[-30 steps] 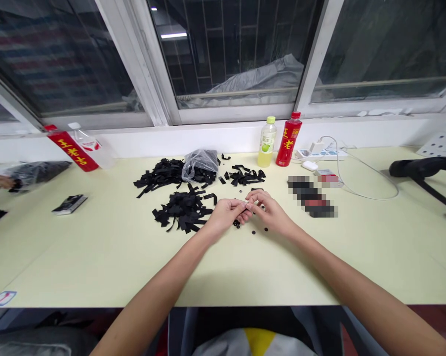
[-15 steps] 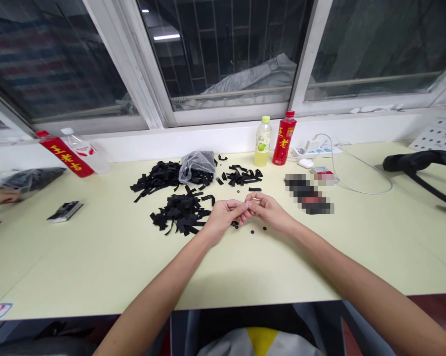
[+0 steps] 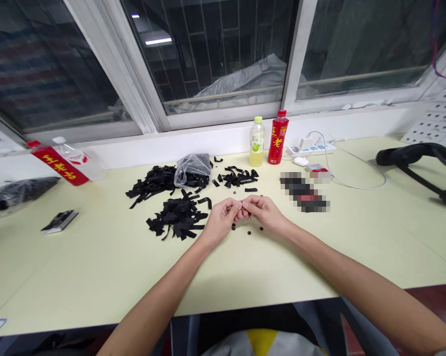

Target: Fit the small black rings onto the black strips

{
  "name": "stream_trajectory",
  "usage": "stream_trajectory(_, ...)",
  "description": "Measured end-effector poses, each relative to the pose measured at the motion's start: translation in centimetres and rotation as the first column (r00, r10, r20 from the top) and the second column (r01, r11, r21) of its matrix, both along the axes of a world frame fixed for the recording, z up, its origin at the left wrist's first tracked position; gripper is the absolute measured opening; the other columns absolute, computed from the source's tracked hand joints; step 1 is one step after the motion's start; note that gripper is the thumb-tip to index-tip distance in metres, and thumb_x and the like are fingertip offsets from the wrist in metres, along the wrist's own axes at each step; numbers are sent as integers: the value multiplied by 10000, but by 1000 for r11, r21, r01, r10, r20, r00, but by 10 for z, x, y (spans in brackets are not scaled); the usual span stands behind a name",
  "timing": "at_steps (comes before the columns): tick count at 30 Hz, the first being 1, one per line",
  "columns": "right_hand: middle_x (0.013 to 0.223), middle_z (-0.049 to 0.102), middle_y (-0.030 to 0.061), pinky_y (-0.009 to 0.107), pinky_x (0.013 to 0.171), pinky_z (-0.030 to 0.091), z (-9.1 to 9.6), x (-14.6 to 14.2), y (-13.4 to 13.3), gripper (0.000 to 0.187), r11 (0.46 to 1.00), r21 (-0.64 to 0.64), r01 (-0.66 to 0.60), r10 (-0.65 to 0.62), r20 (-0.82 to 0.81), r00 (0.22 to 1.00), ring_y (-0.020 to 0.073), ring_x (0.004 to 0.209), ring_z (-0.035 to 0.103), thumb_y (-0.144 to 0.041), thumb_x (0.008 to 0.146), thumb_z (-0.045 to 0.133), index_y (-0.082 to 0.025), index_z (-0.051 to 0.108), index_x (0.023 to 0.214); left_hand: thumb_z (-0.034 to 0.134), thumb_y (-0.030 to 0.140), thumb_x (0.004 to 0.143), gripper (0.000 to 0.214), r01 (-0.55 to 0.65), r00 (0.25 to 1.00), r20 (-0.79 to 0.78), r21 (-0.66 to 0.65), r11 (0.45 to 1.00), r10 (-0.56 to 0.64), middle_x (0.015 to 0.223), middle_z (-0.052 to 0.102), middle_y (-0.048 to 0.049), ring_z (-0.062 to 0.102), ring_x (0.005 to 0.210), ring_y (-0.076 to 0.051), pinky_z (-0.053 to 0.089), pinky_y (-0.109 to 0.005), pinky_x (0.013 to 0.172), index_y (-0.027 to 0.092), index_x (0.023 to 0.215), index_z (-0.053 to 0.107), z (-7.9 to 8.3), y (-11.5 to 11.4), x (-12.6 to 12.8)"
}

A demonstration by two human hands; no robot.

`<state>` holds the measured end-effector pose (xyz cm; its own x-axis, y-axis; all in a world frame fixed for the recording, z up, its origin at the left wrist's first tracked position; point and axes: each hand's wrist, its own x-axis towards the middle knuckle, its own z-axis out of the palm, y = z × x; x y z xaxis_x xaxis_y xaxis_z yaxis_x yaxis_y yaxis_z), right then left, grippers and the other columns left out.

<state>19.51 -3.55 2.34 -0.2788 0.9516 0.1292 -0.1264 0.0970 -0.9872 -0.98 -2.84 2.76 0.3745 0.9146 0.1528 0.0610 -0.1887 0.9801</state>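
Observation:
My left hand [image 3: 220,220] and my right hand [image 3: 264,211] meet fingertip to fingertip above the pale yellow table [image 3: 97,262]. Both are pinched shut on a small item between them that is too small to name. Under the hands lie a few small black rings [image 3: 249,231]. Just left of my left hand is a heap of black strips [image 3: 176,218]. A larger heap [image 3: 152,180] and a smaller one [image 3: 237,177] lie farther back, with a clear plastic bag [image 3: 193,168] between them.
A yellow-green bottle [image 3: 257,142] and a red bottle [image 3: 277,138] stand at the window sill, beside a power strip with white cable [image 3: 311,148]. A tipped bottle [image 3: 72,160] and dark bag [image 3: 19,190] lie far left. A black chair part [image 3: 419,160] is at right.
The view has tilted and shifted slightly. My hands stay pinched together in the same place. Another person's hand at the far left edge is gone from view.

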Motion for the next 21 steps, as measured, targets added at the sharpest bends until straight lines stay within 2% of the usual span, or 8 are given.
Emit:
stream_trajectory(4, 818, 788, 51, 446, 849, 600, -4, -2, 0, 729, 1000, 6, -11, 11, -55, 998, 262, 823, 683, -975, 829, 1035, -282, 809, 862, 852, 909, 1079, 700, -23, 999, -43, 84, 996, 27, 875, 774, -66, 686, 850, -237, 608, -381, 867, 260, 882, 676, -2, -3, 0)
stream_trajectory(10, 830, 749, 46, 493, 939, 637, -8, -12, -4, 687, 998, -32, 47, -49, -96, 994, 290, 869, 695, -941, 827, 1053, -313, 777, 838, 775, 795, 1166, 611, -75, 990, -109, 170, 983, 94, 892, 788, -70, 680, 857, -237, 589, -365, 863, 253, 893, 699, -8, -2, -1)
stream_trajectory(14, 872, 779, 52, 486, 935, 654, -8, -8, 1, 658, 999, -7, 54, -54, -72, 996, 285, 895, 720, -910, 863, 1041, -299, 798, 870, 802, 812, 1142, 604, -69, 993, -82, 122, 990, 80, 917, 809, -81, 682, 888, -241, 617, -364, 882, 235, 965, 790, -8, 4, 0)
stream_trajectory(21, 834, 825, 35, 440, 883, 639, -8, 5, 10, 625, 999, 26, 43, -42, -42, 998, 240, 833, 713, -856, 883, 1075, -266, 869, 884, 843, 1000, 1045, 818, -13, 1000, 27, -51, 999, 14, 951, 825, -108, 608, 800, -199, 554, -357, 757, 185, 977, 867, -7, 5, 2)
